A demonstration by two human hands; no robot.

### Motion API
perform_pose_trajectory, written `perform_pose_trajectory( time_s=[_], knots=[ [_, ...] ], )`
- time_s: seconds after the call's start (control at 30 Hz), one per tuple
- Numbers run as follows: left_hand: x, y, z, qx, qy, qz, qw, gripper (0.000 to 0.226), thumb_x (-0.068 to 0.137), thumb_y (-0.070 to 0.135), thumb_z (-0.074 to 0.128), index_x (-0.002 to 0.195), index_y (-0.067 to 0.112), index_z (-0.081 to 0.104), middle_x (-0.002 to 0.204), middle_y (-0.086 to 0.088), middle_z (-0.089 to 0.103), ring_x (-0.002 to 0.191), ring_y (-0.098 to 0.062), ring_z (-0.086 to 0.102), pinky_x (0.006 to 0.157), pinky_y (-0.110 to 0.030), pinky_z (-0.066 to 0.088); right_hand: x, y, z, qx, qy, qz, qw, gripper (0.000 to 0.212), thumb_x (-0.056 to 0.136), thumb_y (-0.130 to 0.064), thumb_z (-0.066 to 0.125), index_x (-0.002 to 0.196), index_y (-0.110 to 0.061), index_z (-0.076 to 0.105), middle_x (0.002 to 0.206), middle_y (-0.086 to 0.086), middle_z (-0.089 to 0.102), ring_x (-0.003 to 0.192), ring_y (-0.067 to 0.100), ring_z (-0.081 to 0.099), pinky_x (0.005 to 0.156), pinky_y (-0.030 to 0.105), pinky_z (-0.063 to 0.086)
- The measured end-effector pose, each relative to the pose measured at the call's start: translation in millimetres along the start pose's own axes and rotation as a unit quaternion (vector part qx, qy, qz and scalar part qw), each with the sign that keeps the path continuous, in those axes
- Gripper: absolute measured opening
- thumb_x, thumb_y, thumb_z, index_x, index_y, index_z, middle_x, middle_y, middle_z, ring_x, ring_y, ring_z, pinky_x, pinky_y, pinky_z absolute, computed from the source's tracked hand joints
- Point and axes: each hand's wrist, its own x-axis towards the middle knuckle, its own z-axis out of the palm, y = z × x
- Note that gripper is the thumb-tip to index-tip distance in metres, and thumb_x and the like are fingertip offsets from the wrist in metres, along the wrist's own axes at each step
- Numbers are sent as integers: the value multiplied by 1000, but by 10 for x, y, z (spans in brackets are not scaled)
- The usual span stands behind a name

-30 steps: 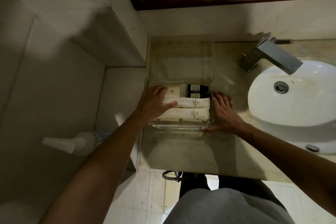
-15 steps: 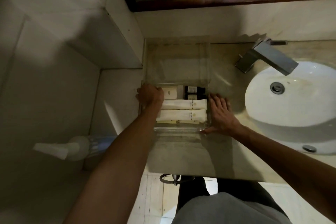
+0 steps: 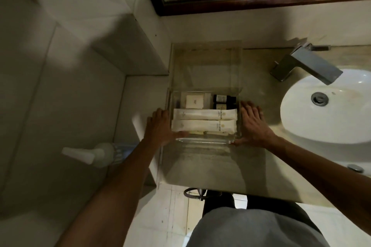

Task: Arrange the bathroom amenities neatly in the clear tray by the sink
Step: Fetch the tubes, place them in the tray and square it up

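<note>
A clear tray (image 3: pixel 202 141) sits on the beige counter left of the sink. Inside lie two long white packets (image 3: pixel 204 114) side by side, a small white soap box (image 3: pixel 194 101) behind them at the left, and two dark little bottles (image 3: pixel 223 101) behind at the right. More small items peek out under the nearer packet. My left hand (image 3: pixel 160 126) presses flat against the tray's left side, thumb along its front edge. My right hand (image 3: pixel 254 124) lies flat against the right side, thumb at the front corner. Both hands clasp the tray from outside.
A white oval sink (image 3: pixel 331 110) with a drain and a square metal faucet (image 3: pixel 305 66) lies to the right. A wood-framed mirror (image 3: pixel 261 0) hangs behind. A taller clear acrylic stand (image 3: pixel 206 62) rises behind the tray. A white pump bottle (image 3: pixel 96 154) stands low on the left.
My left hand has come off the packets and moved to the outside of the tray's left wall. My right hand stayed against the right wall. The soap box is now uncovered.
</note>
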Motion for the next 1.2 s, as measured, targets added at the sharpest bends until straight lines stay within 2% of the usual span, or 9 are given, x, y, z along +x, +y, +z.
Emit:
perform_pose_trajectory(
  time_s=[0.07,0.13,0.5,0.9,0.97,1.03,1.13,1.2],
  knots=[
    [-6,1,88,36,-43,16,998,132,44,90,65,143,12,28,139,-13,35,125,-32,38,105,-49,34,13,9,10,2,-2,1,1000,151,50,-89,64,153,-7,-8,162,16,0,148,33,-12,119,56,-5],
    [14,16,189,46,-37,12,998,135,45,84,72,146,9,21,143,-14,30,129,-32,33,108,-49,29,24,16,32,12,1,2,1000,152,48,-89,65,153,-7,-9,162,16,0,148,33,-12,119,56,-6],
    [169,-12,78,0,-3,17,1000,133,42,79,78,145,11,27,143,-13,34,130,-31,35,110,-50,30,96,15,-63,41,32,-8,999,153,42,-95,50,154,-6,-6,163,16,-2,148,30,-14,118,50,-11],
    [373,-33,-121,10,3,11,1000,127,50,70,82,146,8,27,146,-14,34,134,-31,34,111,-50,28,262,7,-150,81,58,4,995,150,43,-92,58,154,-12,-5,163,13,1,149,30,-8,119,55,-5],
    [419,-13,-162,11,5,10,1000,126,50,71,81,146,8,28,147,-15,33,134,-31,33,111,-51,28,283,8,-215,73,72,14,995,146,45,-84,71,153,-12,4,161,14,9,148,32,1,119,55,-2],
    [472,7,-185,12,17,8,1000,124,50,72,80,144,8,31,145,-15,36,132,-31,36,110,-50,30,274,-13,-267,63,112,33,991,137,47,-73,82,150,-9,18,154,17,23,141,36,17,119,54,10],
    [529,55,-183,26,56,10,998,119,50,76,76,139,9,36,137,-13,41,124,-30,41,104,-47,35,259,-60,-328,57,182,54,980,122,47,-68,85,139,-9,30,138,19,35,124,37,34,110,53,29],
    [541,80,-184,56,94,18,994,121,47,80,74,137,11,35,132,-11,42,118,-29,44,98,-45,40,276,-83,-347,42,209,58,975,120,45,-70,85,135,-12,32,134,17,35,118,35,35,106,52,33]
  ],
)
